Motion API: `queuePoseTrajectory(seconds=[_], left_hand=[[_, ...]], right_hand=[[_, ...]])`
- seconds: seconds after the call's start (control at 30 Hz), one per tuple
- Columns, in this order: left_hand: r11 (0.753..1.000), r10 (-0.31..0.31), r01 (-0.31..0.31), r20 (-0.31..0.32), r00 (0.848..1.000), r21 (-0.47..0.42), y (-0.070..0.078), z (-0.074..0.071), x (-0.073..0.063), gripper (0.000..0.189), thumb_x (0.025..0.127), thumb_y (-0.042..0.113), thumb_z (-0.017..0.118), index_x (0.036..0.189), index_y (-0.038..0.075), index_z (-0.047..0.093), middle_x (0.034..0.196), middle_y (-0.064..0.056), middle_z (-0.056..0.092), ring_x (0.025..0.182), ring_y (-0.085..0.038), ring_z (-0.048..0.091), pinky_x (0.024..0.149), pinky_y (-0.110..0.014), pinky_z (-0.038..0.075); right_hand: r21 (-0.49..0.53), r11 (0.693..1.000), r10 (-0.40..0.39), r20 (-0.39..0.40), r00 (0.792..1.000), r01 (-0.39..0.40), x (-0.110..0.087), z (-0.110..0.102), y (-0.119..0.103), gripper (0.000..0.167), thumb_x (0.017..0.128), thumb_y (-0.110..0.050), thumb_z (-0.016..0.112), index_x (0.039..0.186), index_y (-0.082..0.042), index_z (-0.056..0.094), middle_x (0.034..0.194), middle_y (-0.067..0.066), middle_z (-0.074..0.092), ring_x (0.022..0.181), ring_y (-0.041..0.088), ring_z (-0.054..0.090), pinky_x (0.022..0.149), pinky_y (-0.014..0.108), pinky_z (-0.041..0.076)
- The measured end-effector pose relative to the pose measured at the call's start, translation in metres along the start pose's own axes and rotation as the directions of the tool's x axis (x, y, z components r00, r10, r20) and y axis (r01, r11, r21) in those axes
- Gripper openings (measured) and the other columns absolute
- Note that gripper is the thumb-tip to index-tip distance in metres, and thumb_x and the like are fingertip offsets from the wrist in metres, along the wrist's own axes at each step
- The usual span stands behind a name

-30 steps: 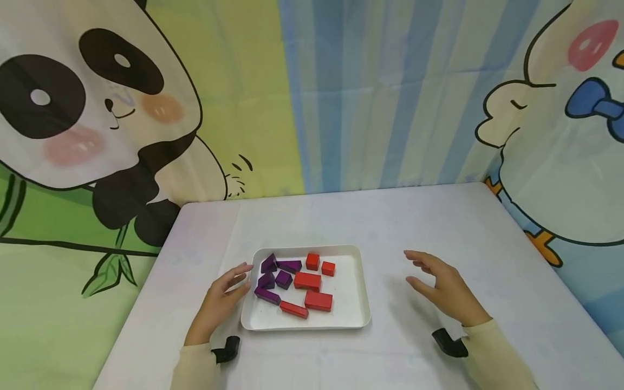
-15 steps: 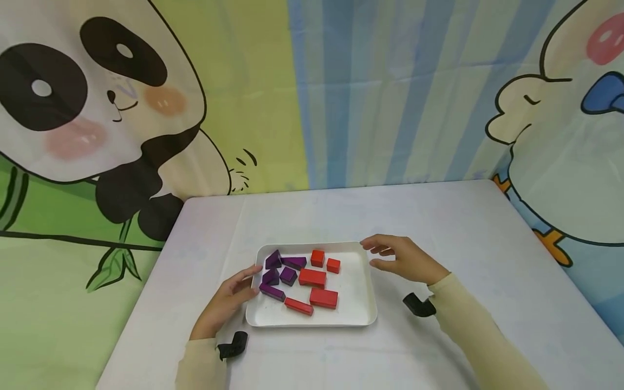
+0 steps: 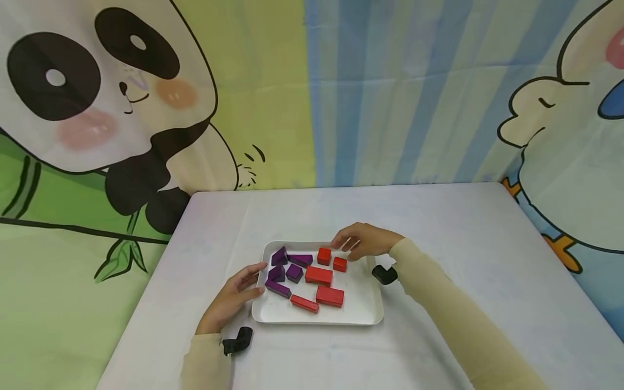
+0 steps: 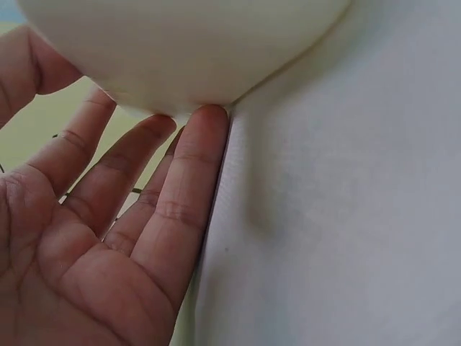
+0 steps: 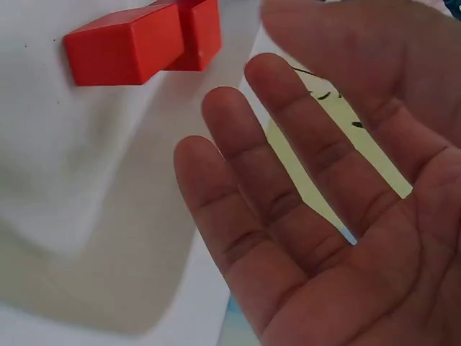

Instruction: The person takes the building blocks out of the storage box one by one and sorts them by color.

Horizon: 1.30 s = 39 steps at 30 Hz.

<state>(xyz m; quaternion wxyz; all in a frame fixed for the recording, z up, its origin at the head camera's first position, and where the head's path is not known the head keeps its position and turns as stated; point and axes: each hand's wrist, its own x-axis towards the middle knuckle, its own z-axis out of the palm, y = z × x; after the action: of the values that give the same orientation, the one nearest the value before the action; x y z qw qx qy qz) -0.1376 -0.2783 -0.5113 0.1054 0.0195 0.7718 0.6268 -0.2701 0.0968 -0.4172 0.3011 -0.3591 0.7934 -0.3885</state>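
A white rectangular tray (image 3: pixel 358 303) lies on the table, holding red and purple blocks. My left hand (image 3: pixel 236 298) is at its left edge. In the left wrist view, the fairly straight fingers (image 4: pixel 187 180) have their tips right at the tray's outer wall (image 4: pixel 187 58). My right hand (image 3: pixel 365 239) hovers over the far right part of the tray, fingers pointing left and nothing between them. Just below its fingertips are a red cube (image 3: pixel 324 256) and a smaller red block (image 3: pixel 339 264). The right wrist view shows the palm and spread fingers (image 5: pixel 216 187) beside the red blocks.
Two larger red blocks, one upper (image 3: pixel 319 276) and one nearer (image 3: pixel 330 296), lie mid-tray, with a thin red bar (image 3: pixel 304 304) in front. Several purple pieces (image 3: pixel 294 273) sit at the left. A printed curtain (image 3: pixel 380 108) hangs behind the white table (image 3: pixel 429 216).
My right hand has moved left from beside the tray to over the red blocks. My left hand has closed the small distance to the tray's left edge. The blocks keep their places.
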Motion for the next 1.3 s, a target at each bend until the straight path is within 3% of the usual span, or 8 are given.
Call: queuePoseTrajectory(seconds=[0.33, 0.57, 0.7, 0.9, 1.0, 1.13, 1.2, 1.3], left_hand=[[0.999, 0.018, -0.018, 0.006, 1.000, -0.028, -0.001, 0.000, 0.000, 0.064, 0.099, 0.002, 0.072, 0.158, -0.003, 0.049, 0.166, -0.024, 0.044, 0.154, -0.044, 0.041, 0.126, -0.059, 0.028], [1.000, -0.002, 0.002, -0.011, 1.000, -0.018, 0.002, 0.001, -0.001, 0.064, 0.099, 0.001, 0.072, 0.159, -0.002, 0.049, 0.167, -0.022, 0.044, 0.154, -0.042, 0.041, 0.125, -0.054, 0.030], [1.000, -0.004, 0.004, -0.010, 1.000, -0.009, 0.004, 0.001, -0.002, 0.065, 0.099, 0.002, 0.072, 0.159, -0.001, 0.049, 0.167, -0.022, 0.044, 0.154, -0.042, 0.041, 0.125, -0.052, 0.030], [1.000, 0.000, 0.000, -0.003, 1.000, -0.022, 0.002, 0.001, 0.000, 0.064, 0.099, 0.001, 0.072, 0.159, -0.002, 0.049, 0.165, -0.024, 0.046, 0.153, -0.042, 0.042, 0.114, -0.024, 0.040], [1.000, 0.001, -0.001, -0.005, 1.000, -0.023, 0.001, 0.002, 0.001, 0.064, 0.099, 0.001, 0.072, 0.159, -0.002, 0.049, 0.165, -0.023, 0.046, 0.154, -0.041, 0.042, 0.114, -0.024, 0.040], [1.000, -0.003, 0.003, -0.011, 1.000, -0.006, 0.002, 0.003, 0.001, 0.063, 0.099, 0.002, 0.072, 0.158, -0.002, 0.050, 0.166, -0.022, 0.045, 0.155, -0.042, 0.041, 0.125, -0.047, 0.034], [1.000, -0.008, 0.008, -0.018, 1.000, 0.004, 0.001, 0.003, 0.001, 0.063, 0.099, 0.003, 0.072, 0.158, -0.002, 0.050, 0.167, -0.022, 0.045, 0.155, -0.042, 0.040, 0.126, -0.055, 0.029], [1.000, -0.020, 0.021, -0.035, 0.999, 0.021, 0.000, 0.003, 0.001, 0.062, 0.099, 0.004, 0.073, 0.158, 0.000, 0.051, 0.167, -0.020, 0.045, 0.155, -0.041, 0.040, 0.126, -0.053, 0.030]], right_hand=[[-0.095, 0.979, 0.182, 0.006, 0.983, -0.181, 0.022, 0.012, 0.008, 0.042, 0.090, 0.021, 0.066, 0.122, -0.003, 0.077, 0.129, 0.011, 0.073, 0.116, 0.027, 0.070, 0.099, 0.039, 0.059], [-0.192, 0.959, 0.210, -0.016, 0.978, -0.209, 0.026, 0.014, 0.005, 0.047, 0.087, 0.022, 0.066, 0.118, -0.009, 0.080, 0.123, 0.007, 0.075, 0.111, 0.025, 0.071, 0.094, 0.037, 0.061], [-0.240, 0.950, 0.197, -0.047, 0.979, -0.202, 0.027, 0.018, 0.004, 0.039, 0.088, 0.019, 0.071, 0.112, -0.011, 0.081, 0.116, 0.003, 0.076, 0.103, 0.022, 0.071, 0.093, 0.036, 0.061], [-0.234, 0.948, 0.198, -0.090, 0.976, -0.214, 0.020, 0.022, 0.010, 0.028, 0.087, 0.006, 0.085, 0.104, -0.015, 0.079, 0.106, -0.004, 0.073, 0.099, 0.018, 0.067, 0.089, 0.034, 0.060], [-0.217, 0.961, 0.151, -0.104, 0.983, -0.171, 0.013, 0.021, 0.012, 0.024, 0.089, 0.001, 0.084, 0.106, -0.016, 0.078, 0.106, -0.006, 0.073, 0.102, 0.018, 0.069, 0.090, 0.035, 0.061], [-0.202, 0.977, 0.032, -0.146, 0.989, -0.062, -0.004, 0.015, 0.012, 0.024, 0.091, -0.004, 0.083, 0.112, -0.014, 0.078, 0.110, -0.004, 0.074, 0.104, 0.021, 0.073, 0.096, 0.041, 0.061], [-0.181, 0.983, -0.011, -0.186, 0.982, -0.023, -0.013, 0.012, 0.013, 0.025, 0.091, -0.006, 0.083, 0.114, -0.013, 0.078, 0.111, -0.003, 0.075, 0.105, 0.022, 0.073, 0.098, 0.044, 0.060], [-0.138, 0.990, -0.064, -0.276, 0.959, 0.027, -0.028, 0.008, 0.019, 0.026, 0.090, -0.003, 0.082, 0.116, -0.010, 0.077, 0.112, 0.000, 0.075, 0.105, 0.024, 0.072, 0.097, 0.045, 0.061]])
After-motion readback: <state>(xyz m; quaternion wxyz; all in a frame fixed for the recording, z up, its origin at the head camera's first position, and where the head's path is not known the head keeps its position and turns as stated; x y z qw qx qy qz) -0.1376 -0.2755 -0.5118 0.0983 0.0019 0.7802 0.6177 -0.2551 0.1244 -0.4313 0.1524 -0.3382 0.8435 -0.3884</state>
